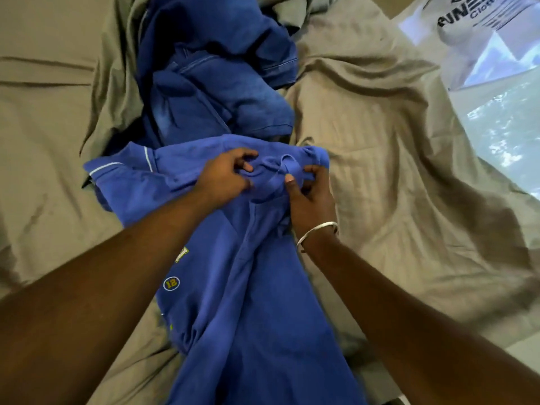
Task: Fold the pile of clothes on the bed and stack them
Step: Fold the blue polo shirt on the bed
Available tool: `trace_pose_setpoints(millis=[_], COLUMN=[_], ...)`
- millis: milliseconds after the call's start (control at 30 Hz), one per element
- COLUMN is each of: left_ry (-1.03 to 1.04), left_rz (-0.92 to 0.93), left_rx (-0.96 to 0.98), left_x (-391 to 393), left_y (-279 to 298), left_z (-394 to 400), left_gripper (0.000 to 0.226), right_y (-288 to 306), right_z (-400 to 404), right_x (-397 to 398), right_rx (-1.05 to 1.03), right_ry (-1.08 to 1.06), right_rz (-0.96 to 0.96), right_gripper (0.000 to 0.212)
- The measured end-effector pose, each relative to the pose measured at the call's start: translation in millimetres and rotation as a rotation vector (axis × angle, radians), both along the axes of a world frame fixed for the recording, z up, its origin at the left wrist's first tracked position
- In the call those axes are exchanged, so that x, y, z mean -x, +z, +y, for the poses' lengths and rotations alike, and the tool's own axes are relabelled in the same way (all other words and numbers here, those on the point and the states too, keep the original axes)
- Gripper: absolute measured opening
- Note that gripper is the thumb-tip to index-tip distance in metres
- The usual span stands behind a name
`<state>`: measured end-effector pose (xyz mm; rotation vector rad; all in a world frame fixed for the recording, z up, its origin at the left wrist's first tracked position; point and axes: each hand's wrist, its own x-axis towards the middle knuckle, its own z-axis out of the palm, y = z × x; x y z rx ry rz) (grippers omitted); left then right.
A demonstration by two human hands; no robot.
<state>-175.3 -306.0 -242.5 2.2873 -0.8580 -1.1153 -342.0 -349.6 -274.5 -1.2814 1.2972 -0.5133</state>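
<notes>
Head view: left hand (226, 173) and right hand (309, 194) both pinch the bunched blue shirt (248, 287), lying on the bed (380, 141) near the pile (216, 74). Uneven pulling could twist it, spoiling the fold.

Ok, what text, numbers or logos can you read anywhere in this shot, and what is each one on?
"12": in a round yellow-and-white badge on the blue polo shirt that both hands grip.
Yellow lettering just above that badge: mostly hidden by the left forearm, unreadable.
"Cloth...": black print on the white plastic bag at top right, cut off by the frame edge.
Larger black letters above it: cropped, not surely readable.
</notes>
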Motion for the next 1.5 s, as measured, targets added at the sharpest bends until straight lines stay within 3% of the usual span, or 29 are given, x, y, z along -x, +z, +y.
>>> trace_pose_setpoints(millis=[67, 133, 267, 333, 467, 533, 633, 767, 833, 933, 1000, 1100, 1167, 1267, 1433, 1500], left_ry=[-0.224, -0.243, -0.239, -0.278, -0.255, -0.182, -0.072, -0.055, -0.154, -0.243, -0.281, -0.321, -0.27, -0.251, -0.489, -0.552], left_rz=[-0.225, -0.386, -0.567, -0.537, -0.462, -0.337, -0.198, -0.27, -0.346, -0.366, -0.369, -0.371, -0.354, -0.333, -0.305, -0.365], left_rx=[0.056, 0.073, -0.082, -0.088, -0.034, 0.132, 0.328, 0.235, 0.111, 0.07, 0.115, 0.159, 0.185, 0.205, 0.236, 0.173], left_x=[-1.6, -1.2, 6.9, 14.0, 15.6, 12.4, 8.0, 4.8, 2.0, 4.4, 6.7, 7.7, 7.2, 6.3, 11.7, 14.5], left_y=[-16.0, -17.6, -13.3, -13.4, -12.0, -14.7, -18.7, -21.9, -25.0, -28.1, -27.0, -24.6, -25.6, -28.5, -25.8, -24.8], left_z=[11.3, 11.3, -2.8, -11.1, -28.3, -31.2, -34.0, -49.8, -56.6, -58.2, -52.6, -48.7, -50.2, -51.8, -57.7, -64.5], left_gripper=[0.056, 0.056, 0.044, 0.04, 0.008, 0.009, 0.011, 0.019, 0.024, 0.034, 0.034, 0.036, 0.031, 0.027, 0.056, 0.054], right_y=[5.7, 6.3, 6.1, 9.8, 13.0, 10.2, 12.6, 3.0, -3.1, -3.6, -2.5, -5.1, -11.2, -14.6, -17.6, -15.0], right_z=[10.6, 18.3, 25.0, 26.7, 29.5, 27.9, 23.4, 6.6, 1.1, 0.1, -1.0, -3.3, 2.1, 6.9, -3.1, -2.3], right_x=[3.5, 3.0, -0.9, -3.8, -4.8, -1.8, 7.0, 32.9, 39.6, 34.7, 32.6, 41.0, 51.5, 60.0, 51.6, 52.5], right_rx=[0.129, 0.209, 0.335, 0.302, 0.319, 0.296, 0.314, 0.322, 0.3, 0.172, 0.113, 0.119, 0.1, 0.066, 0.002, 0.074], right_ry=[0.118, 0.228, 0.374, 0.391, 0.461, 0.521, 0.332, -0.001, -0.013, 0.129, 0.181, 0.13, 0.038, -0.013, 0.091, 0.064], right_rz=[0.027, 0.137, 0.327, 0.325, 0.394, 0.431, 0.196, 0.118, 0.166, 0.29, 0.357, 0.405, 0.336, 0.223, 0.256, 0.266], right_gripper=[0.047, 0.06, 0.043, 0.034, 0.054, 0.042, 0.015, 0.018, 0.024, 0.056, 0.045, 0.002, 0.012, 0.01, 0.006, 0.003])
